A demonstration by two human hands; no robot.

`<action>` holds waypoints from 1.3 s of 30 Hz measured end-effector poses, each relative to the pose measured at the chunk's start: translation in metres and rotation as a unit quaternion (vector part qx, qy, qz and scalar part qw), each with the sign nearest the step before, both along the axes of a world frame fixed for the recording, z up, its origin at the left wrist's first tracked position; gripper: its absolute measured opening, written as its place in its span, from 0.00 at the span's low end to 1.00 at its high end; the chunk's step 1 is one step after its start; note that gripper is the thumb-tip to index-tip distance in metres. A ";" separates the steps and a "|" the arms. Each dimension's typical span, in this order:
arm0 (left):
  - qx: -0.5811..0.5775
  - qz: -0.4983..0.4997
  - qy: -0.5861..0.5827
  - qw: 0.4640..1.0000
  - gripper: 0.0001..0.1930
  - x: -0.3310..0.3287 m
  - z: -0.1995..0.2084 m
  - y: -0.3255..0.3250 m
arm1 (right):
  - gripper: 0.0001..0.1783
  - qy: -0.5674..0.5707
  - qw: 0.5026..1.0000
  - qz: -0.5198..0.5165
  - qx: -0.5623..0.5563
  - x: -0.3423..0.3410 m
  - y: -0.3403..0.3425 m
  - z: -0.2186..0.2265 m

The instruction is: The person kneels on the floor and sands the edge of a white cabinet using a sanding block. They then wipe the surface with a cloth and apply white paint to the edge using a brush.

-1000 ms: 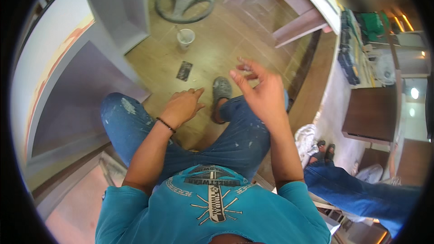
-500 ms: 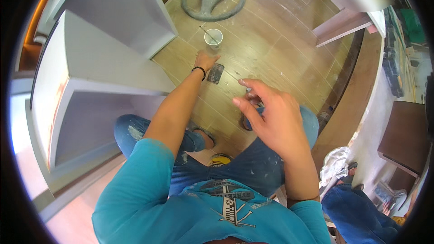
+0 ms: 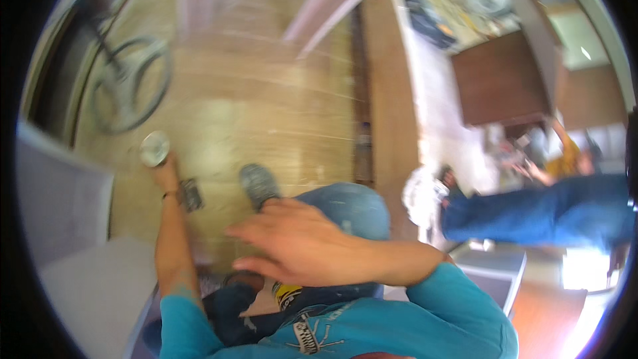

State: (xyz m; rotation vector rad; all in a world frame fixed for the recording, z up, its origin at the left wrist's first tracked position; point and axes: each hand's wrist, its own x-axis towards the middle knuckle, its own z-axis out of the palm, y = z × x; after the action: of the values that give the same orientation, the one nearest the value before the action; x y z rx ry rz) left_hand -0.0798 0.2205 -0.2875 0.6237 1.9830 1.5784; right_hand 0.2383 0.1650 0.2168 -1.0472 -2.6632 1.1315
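Observation:
My left hand (image 3: pixel 165 170) reaches down to a white cup (image 3: pixel 155 149) on the tiled floor, its fingers closed around the cup's near side, though partly hidden and blurred. Close to that wrist lies a dark, scuffed flat rectangle (image 3: pixel 191 194), phone-like in shape. In front of my body, my right hand (image 3: pixel 292 239) hangs in the air with thumb and forefinger apart. Nothing shows between those two; its other fingers are hidden.
A dusty spoked handwheel (image 3: pixel 129 86) stands past the cup at the left. Pale panels (image 3: pixel 80 266) flank my left arm. A wooden strip (image 3: pixel 393 113) runs along the right, with a crumpled white bag (image 3: pixel 420 199) beside it. Another person's jeans (image 3: pixel 531 209) are at the right.
The view has swung right, shifting the floor things leftward. My left hand has come up against the cup. My right hand has turned, its fingers pointing left.

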 end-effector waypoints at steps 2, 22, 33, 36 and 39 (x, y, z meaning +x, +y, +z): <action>-0.038 -0.029 0.038 0.998 0.44 0.011 0.034 0.004 | 0.27 -0.012 1.000 -0.007 -0.011 -0.002 -0.004 -0.006; 0.156 -0.161 0.203 0.953 0.44 0.089 0.527 -0.102 | 0.58 0.250 0.939 -0.089 0.220 -0.068 0.035 0.051; 0.233 -0.225 0.237 0.916 0.54 0.124 0.549 -0.151 | 0.52 0.402 0.908 0.001 0.123 -0.043 0.051 0.019; 0.206 -0.205 0.285 0.913 0.43 0.129 0.565 -0.154 | 0.50 0.405 0.891 0.016 0.205 -0.031 0.060 0.022; 0.150 -0.162 0.358 0.907 0.29 0.140 0.577 -0.157 | 0.50 0.407 0.885 -0.013 0.225 -0.022 0.066 0.024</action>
State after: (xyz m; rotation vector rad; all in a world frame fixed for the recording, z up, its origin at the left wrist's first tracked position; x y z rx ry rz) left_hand 0.0599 0.0632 0.2898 1.7710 1.9479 1.5800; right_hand 0.2166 0.2312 0.2408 -0.3818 -2.0441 0.6605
